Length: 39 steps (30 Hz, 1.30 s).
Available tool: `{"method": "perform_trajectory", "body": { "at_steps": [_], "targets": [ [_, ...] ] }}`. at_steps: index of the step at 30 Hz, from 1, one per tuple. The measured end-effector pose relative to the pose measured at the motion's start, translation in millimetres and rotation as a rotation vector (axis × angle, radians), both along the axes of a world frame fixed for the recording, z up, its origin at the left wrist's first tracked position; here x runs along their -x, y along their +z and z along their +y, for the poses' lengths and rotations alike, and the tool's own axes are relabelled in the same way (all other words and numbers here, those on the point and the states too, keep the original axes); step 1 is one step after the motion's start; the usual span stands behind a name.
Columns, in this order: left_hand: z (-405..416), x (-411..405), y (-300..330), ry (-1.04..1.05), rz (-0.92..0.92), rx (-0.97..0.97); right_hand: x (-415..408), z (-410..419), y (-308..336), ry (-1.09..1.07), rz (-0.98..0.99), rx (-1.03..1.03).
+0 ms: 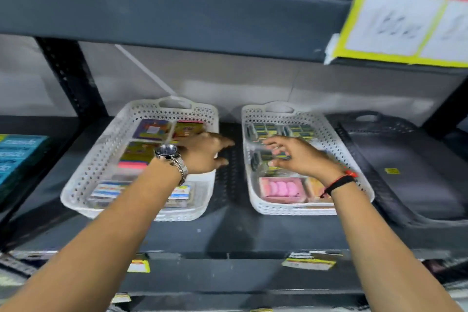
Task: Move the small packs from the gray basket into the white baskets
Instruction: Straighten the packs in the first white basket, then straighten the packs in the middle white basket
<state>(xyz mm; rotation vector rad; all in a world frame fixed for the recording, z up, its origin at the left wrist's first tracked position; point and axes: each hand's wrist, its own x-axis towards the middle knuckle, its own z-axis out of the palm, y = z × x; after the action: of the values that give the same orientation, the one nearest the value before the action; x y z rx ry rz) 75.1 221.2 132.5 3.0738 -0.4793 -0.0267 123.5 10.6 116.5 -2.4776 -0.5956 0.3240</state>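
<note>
Two white baskets stand side by side on the dark shelf. The left white basket [101, 167] holds colourful flat packs. The right white basket [253, 200] holds rows of small dark-and-yellow packs [263, 129] and a pink pack [281, 189]. My left hand [202, 153] lies over the left basket's right rim, fingers curled around it. My right hand [296, 157] hovers over the middle of the right basket, fingertips pinching a small pack [279, 156]. The gray basket [379, 190] sits at the far right with one small yellow pack [392, 171] on its floor.
A dark shelf board [164, 12] hangs low overhead, with a yellow price sign [405, 15] at its right end. A black upright [68, 78] stands at the back left. Blue boxes [17, 157] lie at the left edge. Price tags [307, 262] line the shelf's front lip.
</note>
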Motion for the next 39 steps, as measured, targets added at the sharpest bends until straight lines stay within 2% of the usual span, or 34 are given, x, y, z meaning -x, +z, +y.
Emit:
{"method": "perform_trajectory", "body": {
  "at_steps": [3,6,9,13,16,19,24,28,39],
  "targets": [
    [-46,-11,-9,-0.062,0.026,0.116,-3,-54,-8,-0.056,0.001,0.100],
    [-94,-21,-23,-0.092,0.087,0.241,-7,-103,-14,-0.073,0.025,0.302],
    [-138,-27,-37,-0.074,0.153,0.204,-8,-135,-20,-0.064,0.128,0.423],
    [-175,-38,-52,-0.103,0.275,0.104,-12,-152,-28,-0.001,0.174,0.399],
    [-183,-44,-57,-0.078,0.360,0.091,-15,-153,-29,0.118,0.056,0.512],
    [-185,-46,-57,-0.072,0.366,0.042,-18,-154,-39,0.170,-0.064,0.627],
    [-192,-47,-51,-0.128,0.430,0.049,-23,-158,-51,0.177,-0.088,0.613],
    [-196,-45,-49,-0.136,0.403,0.084,-22,-157,-52,0.191,-0.107,0.587],
    [-196,-45,-54,-0.150,0.388,0.023,-23,-157,-50,0.195,-0.067,0.611]
  ]
}}
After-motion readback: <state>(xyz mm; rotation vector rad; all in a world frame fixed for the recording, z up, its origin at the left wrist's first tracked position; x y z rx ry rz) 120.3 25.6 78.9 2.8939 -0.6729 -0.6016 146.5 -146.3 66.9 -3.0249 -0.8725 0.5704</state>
